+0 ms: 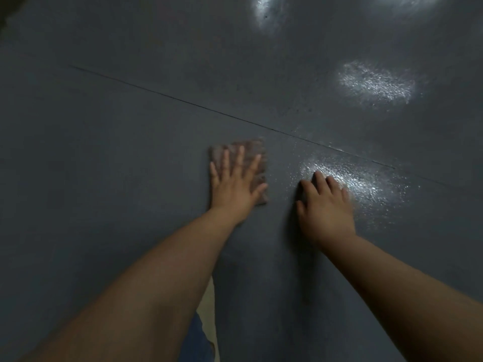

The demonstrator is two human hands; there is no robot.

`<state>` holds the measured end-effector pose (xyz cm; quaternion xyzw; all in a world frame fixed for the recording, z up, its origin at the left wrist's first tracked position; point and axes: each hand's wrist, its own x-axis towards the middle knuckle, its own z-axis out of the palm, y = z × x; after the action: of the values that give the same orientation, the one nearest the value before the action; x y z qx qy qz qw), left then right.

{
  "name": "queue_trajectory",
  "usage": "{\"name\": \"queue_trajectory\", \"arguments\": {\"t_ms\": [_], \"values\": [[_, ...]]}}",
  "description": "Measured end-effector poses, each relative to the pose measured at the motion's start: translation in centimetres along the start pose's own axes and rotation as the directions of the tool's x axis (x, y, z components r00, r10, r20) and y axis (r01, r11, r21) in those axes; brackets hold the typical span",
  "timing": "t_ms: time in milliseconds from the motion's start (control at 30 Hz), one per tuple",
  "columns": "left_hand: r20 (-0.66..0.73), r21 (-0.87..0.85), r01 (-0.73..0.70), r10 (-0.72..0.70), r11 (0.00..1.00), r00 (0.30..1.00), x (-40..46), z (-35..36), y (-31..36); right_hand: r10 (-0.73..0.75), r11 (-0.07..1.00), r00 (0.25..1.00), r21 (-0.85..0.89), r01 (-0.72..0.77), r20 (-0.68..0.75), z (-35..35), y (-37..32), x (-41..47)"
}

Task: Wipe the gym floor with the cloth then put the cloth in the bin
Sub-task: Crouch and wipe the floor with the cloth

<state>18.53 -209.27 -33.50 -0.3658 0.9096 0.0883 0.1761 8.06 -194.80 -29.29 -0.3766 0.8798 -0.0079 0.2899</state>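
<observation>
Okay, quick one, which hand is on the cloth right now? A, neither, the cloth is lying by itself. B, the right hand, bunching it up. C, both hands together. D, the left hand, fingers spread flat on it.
D: the left hand lies flat with spread fingers on the cloth, while the right hand rests on the bare floor beside it.

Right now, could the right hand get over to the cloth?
Probably yes. The right hand rests on the floor just beside the cloth, with only bare floor between. The left hand lies flat on most of it, though.
</observation>
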Motion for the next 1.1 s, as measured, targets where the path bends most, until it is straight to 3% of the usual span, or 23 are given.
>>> {"name": "queue_trajectory", "arguments": {"t_ms": [67,133,267,400,467,567,667,733,833,900,967,1000,1033,1100], "values": [[0.037,0.059,-0.144,0.142,0.988,0.989,2.1,-1.1,-1.1,-0.061,0.998,0.998,-0.022,0.062,0.02,-0.2,-1.5,1.0],[0.049,0.052,-0.127,0.124,0.991,0.991,4.0,-2.3,-2.8,-0.103,0.994,0.993,-0.033,0.105,0.058,-0.5,-3.4,2.3],[0.038,-0.113,0.125,-0.122,0.986,0.992,6.7,-3.6,-6.4,-0.179,0.978,0.981,-0.099,0.185,0.07,-1.4,-7.3,5.3],[0.023,-0.238,0.359,-0.364,0.903,0.931,7.5,-3.8,-11.6,-0.282,0.951,0.954,-0.1,0.291,0.1,-2.1,-11.0,7.4],[0.066,-0.3,0.514,-0.52,0.803,0.851,6.5,-3.6,-15.0,-0.31,0.941,0.944,-0.106,0.322,0.112,-2.3,-12.2,7.7],[0.13,-0.396,0.743,-0.768,0.539,0.627,3.2,-2.1,-18.7,-0.313,0.938,0.942,-0.117,0.327,0.122,-2.3,-12.6,7.5],[0.156,-0.449,0.842,-0.902,0.298,0.403,-0.5,-0.2,-17.7,-0.305,0.937,0.943,-0.133,0.322,0.13,-2.1,-12.2,6.9],[0.165,-0.478,0.845,-0.92,0.241,0.356,-1.6,0.2,-14.8,-0.294,0.941,0.947,-0.136,0.31,0.127,-1.7,-12.0,6.6],[0.128,-0.543,0.782,-0.89,0.306,0.437,-1.8,0.8,-8.5,-0.246,0.958,0.963,-0.124,0.259,0.105,-1.2,-11.4,6.5],[0.025,-0.509,0.704,-0.809,0.496,0.588,-2.1,1.3,-3.7,-0.197,0.972,0.978,-0.121,0.204,0.062,-1.0,-10.6,6.4],[-0.078,-0.314,0.526,-0.574,0.79,0.815,-2.6,1.6,0.0,-0.14,0.983,0.99,-0.116,0.143,0.031,-0.9,-9.4,6.2],[-0.039,-0.213,0.38,-0.397,0.9,0.917,-2.4,1.4,0.7,-0.111,0.988,0.994,-0.109,0.112,0.017,-0.8,-8.8,6.1],[0.003,-0.152,0.223,-0.226,0.963,0.974,-1.9,1.1,0.5,-0.085,0.991,0.996,-0.101,0.085,0.003,-0.8,-8.2,6.0],[0.003,-0.03,-0.037,0.037,0.999,0.999,-0.3,0.2,-2.0,-0.044,0.995,0.999,-0.093,0.043,-0.014,-0.7,-7.0,5.6]]}}
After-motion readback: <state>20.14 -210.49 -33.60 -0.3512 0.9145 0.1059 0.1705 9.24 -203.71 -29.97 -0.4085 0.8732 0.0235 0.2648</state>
